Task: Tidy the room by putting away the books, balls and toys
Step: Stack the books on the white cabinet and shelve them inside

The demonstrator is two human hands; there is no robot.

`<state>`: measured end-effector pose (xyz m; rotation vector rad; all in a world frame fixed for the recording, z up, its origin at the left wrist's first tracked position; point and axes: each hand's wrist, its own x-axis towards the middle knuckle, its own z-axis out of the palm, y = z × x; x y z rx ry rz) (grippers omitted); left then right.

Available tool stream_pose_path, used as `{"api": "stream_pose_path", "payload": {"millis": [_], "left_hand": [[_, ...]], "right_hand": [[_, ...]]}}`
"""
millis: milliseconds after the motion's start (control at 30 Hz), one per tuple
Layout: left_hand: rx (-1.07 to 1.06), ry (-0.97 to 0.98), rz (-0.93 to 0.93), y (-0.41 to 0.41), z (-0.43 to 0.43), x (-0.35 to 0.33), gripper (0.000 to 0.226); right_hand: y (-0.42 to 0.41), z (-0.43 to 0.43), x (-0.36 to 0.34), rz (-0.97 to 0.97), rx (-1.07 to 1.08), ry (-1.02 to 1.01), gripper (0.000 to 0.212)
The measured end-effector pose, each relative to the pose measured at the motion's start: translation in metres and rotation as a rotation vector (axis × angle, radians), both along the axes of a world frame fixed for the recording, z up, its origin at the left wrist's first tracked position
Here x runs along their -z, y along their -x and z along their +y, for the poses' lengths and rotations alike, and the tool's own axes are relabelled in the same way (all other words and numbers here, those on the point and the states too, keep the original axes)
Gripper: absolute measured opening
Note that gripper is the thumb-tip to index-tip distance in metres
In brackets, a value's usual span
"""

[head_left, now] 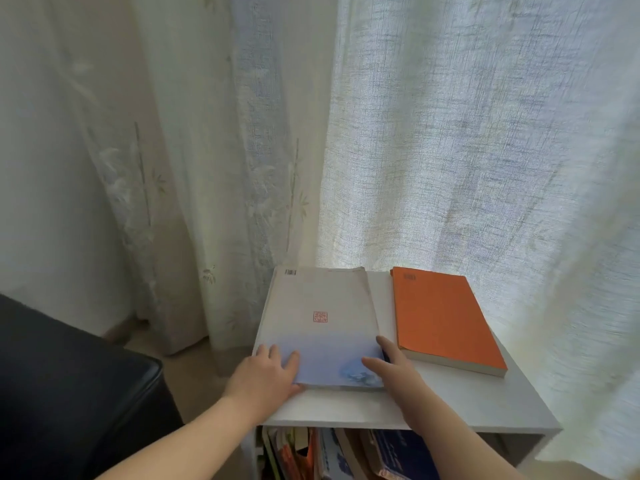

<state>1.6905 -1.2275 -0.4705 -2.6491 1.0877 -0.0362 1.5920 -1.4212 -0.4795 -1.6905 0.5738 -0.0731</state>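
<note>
A large pale book (320, 306) with a red seal mark and a blue lower part lies flat on top of a white bookshelf (450, 407). My left hand (266, 374) rests on its near left corner, fingers spread over the cover. At its near right corner is my right hand (391, 363), thumb along the right edge and fingers on the cover. An orange book (445, 317) lies flat to the right, apart from both hands.
Several books (332, 455) stand packed in the shelf compartment below the top. A dark sofa arm (76, 382) sits to the left. Sheer white curtains (450, 133) hang right behind the shelf.
</note>
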Motion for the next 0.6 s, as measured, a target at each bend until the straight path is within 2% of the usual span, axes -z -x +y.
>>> {"api": "stream_pose_path", "payload": {"millis": [67, 100, 200, 233, 267, 300, 367, 467, 533, 600], "left_hand": [[0.069, -0.09, -0.108, 0.001, 0.0, 0.016, 0.048], [0.076, -0.074, -0.112, -0.003, -0.001, 0.029, 0.056], [0.073, -0.049, -0.028, 0.002, -0.003, 0.015, 0.065], [0.068, -0.098, 0.037, 0.007, -0.002, 0.002, 0.057], [0.042, -0.033, 0.111, 0.01, -0.002, -0.012, 0.045], [0.025, 0.027, 0.073, 0.003, 0.001, -0.012, 0.034], [-0.025, 0.003, 0.151, -0.008, 0.002, -0.013, 0.027], [-0.03, -0.018, 0.127, -0.001, 0.004, -0.018, 0.021], [-0.058, 0.044, 0.109, -0.001, 0.004, -0.019, 0.024], [-0.061, 0.243, 0.011, -0.001, 0.006, -0.037, 0.028]], "right_hand": [[0.005, 0.001, 0.0, -0.006, -0.004, -0.003, 0.062], [0.006, 0.002, 0.0, -0.009, -0.005, -0.001, 0.062], [0.011, 0.005, -0.002, -0.024, -0.016, 0.006, 0.059], [0.012, 0.004, -0.003, -0.028, -0.012, 0.002, 0.058], [0.012, 0.003, -0.004, -0.034, -0.009, -0.001, 0.057], [0.012, 0.003, -0.004, -0.038, -0.007, 0.0, 0.056], [0.011, 0.005, -0.005, -0.053, -0.011, -0.001, 0.053], [0.011, 0.009, -0.005, -0.099, 0.017, -0.036, 0.046], [0.012, 0.009, -0.006, -0.127, 0.091, -0.105, 0.042], [0.012, 0.005, -0.009, -0.154, 0.18, -0.156, 0.04]]}}
